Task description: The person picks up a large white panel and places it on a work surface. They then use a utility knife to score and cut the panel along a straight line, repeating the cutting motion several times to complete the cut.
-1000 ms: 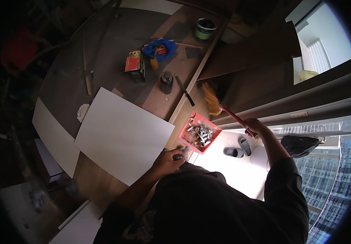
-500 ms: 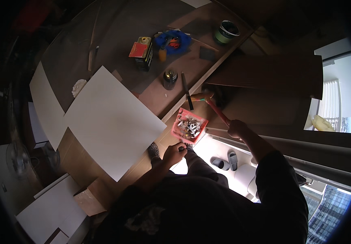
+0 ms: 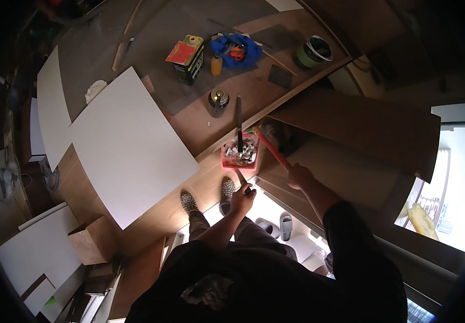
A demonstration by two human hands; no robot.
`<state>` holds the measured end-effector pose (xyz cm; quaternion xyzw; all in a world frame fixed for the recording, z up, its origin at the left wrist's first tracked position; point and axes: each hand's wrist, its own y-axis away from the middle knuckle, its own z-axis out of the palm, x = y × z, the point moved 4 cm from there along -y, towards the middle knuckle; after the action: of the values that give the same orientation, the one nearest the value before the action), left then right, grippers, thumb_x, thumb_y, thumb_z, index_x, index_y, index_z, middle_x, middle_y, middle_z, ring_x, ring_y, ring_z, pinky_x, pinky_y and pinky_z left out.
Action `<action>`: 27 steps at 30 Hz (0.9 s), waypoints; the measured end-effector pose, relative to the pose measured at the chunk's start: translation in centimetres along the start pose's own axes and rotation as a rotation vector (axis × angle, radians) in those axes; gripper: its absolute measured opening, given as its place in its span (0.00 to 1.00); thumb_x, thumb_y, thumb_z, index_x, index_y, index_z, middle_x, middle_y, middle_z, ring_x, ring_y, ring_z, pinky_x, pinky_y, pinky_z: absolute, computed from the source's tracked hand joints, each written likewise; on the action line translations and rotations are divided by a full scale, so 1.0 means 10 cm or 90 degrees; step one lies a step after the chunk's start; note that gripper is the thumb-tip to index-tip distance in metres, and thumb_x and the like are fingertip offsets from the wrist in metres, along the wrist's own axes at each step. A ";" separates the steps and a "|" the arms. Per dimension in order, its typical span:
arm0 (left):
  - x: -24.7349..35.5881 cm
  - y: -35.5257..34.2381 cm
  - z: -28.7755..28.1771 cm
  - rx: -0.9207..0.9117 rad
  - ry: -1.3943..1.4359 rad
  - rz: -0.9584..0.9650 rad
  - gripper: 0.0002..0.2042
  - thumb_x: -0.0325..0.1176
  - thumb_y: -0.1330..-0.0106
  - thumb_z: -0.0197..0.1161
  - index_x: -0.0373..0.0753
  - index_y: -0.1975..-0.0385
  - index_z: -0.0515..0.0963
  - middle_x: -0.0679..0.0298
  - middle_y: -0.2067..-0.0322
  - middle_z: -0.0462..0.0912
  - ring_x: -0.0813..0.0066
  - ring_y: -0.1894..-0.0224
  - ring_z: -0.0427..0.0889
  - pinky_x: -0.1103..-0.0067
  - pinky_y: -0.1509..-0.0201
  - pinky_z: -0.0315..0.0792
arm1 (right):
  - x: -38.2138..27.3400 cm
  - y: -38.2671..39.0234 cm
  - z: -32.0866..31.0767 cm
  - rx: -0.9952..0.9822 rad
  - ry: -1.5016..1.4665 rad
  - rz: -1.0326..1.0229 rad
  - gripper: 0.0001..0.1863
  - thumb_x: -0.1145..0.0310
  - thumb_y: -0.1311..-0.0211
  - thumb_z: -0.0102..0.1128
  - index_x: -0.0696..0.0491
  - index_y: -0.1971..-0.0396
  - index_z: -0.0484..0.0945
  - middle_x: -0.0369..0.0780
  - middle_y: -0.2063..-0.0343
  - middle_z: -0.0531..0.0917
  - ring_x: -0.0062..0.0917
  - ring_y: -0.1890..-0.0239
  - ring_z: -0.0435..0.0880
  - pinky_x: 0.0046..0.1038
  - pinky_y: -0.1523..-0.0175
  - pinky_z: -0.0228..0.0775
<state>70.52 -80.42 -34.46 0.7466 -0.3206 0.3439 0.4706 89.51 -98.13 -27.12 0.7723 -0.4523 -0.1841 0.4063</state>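
In my closed left hand point(image 3: 242, 199) is a short grip that runs toward the near rim of a red dustpan point(image 3: 239, 166), seen end-on. Grey and white scraps fill the pan, which sits on the floor below the table edge. My right hand point(image 3: 300, 176) is wrapped around the red handle of a broom point(image 3: 273, 149). The handle slants up and left to a teal collar beside the pan; the broom's head is mostly hidden in shadow. A long dark strip-like tool point(image 3: 239, 119) lies on the table and juts over the pan.
A large white board point(image 3: 130, 145) overhangs the table point(image 3: 189, 126). A rectangular can point(image 3: 187, 62), a small orange bottle point(image 3: 216, 64), a blue bag of tools point(image 3: 246, 56), a round jar point(image 3: 218, 98) and a green bucket point(image 3: 312, 53) stand there. Grey slippers point(image 3: 285, 226) lie right of my feet.
My view has shifted, bringing both feet into sight. My left hand has moved right, showing the grip in it; the broom's head has come closer to the dustpan.
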 end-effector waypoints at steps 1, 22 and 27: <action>0.03 -0.03 0.11 0.003 0.012 -0.014 0.14 0.45 0.35 0.69 0.49 0.53 0.82 0.52 0.68 0.88 0.49 0.63 0.88 0.62 0.61 0.80 | 0.04 -0.06 0.03 0.004 0.002 0.001 0.39 0.68 0.37 0.55 0.45 0.24 0.58 0.52 0.47 0.80 0.46 0.45 0.83 0.43 0.41 0.77; 0.18 -0.79 1.57 -0.120 0.200 -0.084 0.23 0.49 0.32 0.66 0.44 0.43 0.75 0.49 0.59 0.88 0.47 0.52 0.87 0.61 0.49 0.80 | 0.56 -0.56 0.18 -0.034 -0.043 -0.017 0.38 0.62 0.35 0.60 0.47 0.25 0.60 0.52 0.45 0.82 0.47 0.43 0.82 0.44 0.39 0.76; 0.21 -0.82 1.69 -0.249 0.154 -0.093 0.32 0.48 0.31 0.65 0.37 0.34 0.66 0.46 0.51 0.85 0.44 0.47 0.84 0.61 0.45 0.78 | 0.62 -0.66 0.27 0.016 -0.089 0.008 0.34 0.62 0.37 0.65 0.50 0.31 0.67 0.51 0.45 0.83 0.47 0.43 0.82 0.45 0.39 0.76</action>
<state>81.82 -93.52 -42.12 0.6160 -0.2674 0.3269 0.6649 94.60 -102.87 -33.50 0.7598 -0.4869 -0.2294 0.3647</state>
